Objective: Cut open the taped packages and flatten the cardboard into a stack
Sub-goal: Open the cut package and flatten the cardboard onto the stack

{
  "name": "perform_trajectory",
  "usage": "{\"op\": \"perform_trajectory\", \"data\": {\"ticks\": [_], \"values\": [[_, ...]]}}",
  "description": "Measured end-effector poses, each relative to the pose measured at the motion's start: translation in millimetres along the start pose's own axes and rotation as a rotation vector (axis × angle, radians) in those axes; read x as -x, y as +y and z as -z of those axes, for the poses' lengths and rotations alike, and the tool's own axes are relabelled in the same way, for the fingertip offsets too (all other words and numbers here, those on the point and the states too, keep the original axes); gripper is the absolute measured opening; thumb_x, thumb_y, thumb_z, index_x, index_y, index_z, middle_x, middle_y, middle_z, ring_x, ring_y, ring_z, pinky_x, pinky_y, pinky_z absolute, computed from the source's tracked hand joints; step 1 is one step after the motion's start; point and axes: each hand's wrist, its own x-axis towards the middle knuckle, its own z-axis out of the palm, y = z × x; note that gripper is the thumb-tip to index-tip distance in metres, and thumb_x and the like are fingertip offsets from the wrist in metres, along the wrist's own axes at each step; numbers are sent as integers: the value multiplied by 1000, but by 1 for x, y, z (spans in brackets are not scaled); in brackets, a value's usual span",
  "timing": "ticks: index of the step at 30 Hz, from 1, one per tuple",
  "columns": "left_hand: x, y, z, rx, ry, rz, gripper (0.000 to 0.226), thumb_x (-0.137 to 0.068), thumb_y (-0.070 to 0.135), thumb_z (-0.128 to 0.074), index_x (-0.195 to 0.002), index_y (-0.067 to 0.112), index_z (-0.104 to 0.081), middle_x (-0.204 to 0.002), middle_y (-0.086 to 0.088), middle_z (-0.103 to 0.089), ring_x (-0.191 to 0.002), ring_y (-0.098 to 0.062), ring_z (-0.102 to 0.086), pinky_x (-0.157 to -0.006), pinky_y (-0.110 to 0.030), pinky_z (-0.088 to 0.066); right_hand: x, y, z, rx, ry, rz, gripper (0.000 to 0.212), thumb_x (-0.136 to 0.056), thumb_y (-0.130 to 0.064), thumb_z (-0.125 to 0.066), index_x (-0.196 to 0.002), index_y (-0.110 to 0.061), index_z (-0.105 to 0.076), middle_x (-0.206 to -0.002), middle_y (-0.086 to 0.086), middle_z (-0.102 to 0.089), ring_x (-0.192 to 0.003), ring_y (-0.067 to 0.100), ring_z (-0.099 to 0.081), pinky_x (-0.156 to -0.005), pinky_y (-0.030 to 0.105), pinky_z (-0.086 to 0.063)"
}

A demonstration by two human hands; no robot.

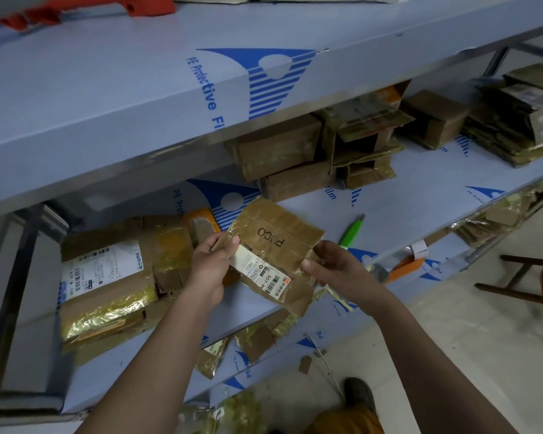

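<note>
**A:** Where do you stand with the job?

**B:** You're mid-way by the look of it. Your left hand point(208, 267) and right hand point(333, 267) each pinch an edge of a flattened cardboard piece point(275, 255), fingers curled round it, holding it up just above the middle shelf point(420, 195). It looks already cut open and pressed flat, so I'd say it only needs laying on a pile.

**A:** And what's left?

**B:** At the far side of that shelf sit boxes point(282, 151) that seem still taped and boxy, beside some half-collapsed ones. Far right is a pile of flattened cardboard point(521, 120), probably your stack. On the near left lies a taped package with a label point(107, 283).

**A:** Anything in your way?

**B:** The green-handled cutter point(353, 230) lies on the shelf just right of your piece, near your right hand; you'd need a free hand for it. The upper shelf point(138, 98) overhangs the boxes, so reaching them looks cramped. Scraps point(254, 339) litter the lower shelf.
</note>
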Motion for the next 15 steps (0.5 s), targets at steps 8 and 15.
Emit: {"op": "perform_trajectory", "data": {"ticks": [8, 15], "values": [[-3, 6, 9, 34, -56, 62, 5, -95, 13, -61, -97, 14, -66, -76, -2, -68, -68, -13, -61, -57, -25, -51, 6, -6, 22, 238, -39, 57, 42, -70, -43, -76, -110, -46, -63, -123, -9, -51, -116, -1, -52, -85, 7, -42], [-3, 13, 6, 15, -199, 78, 6, -94, 13, -61, -97, 15, -65, -83, -6, -67, -77, -17, -62, -70, -29, -49, 9, -28, 22, 175, -279, -76, 40, -74, -40, -73, -113, -40, -63, -151, -32, -15, -135, 0, -30, -82, 3, -42]]}}
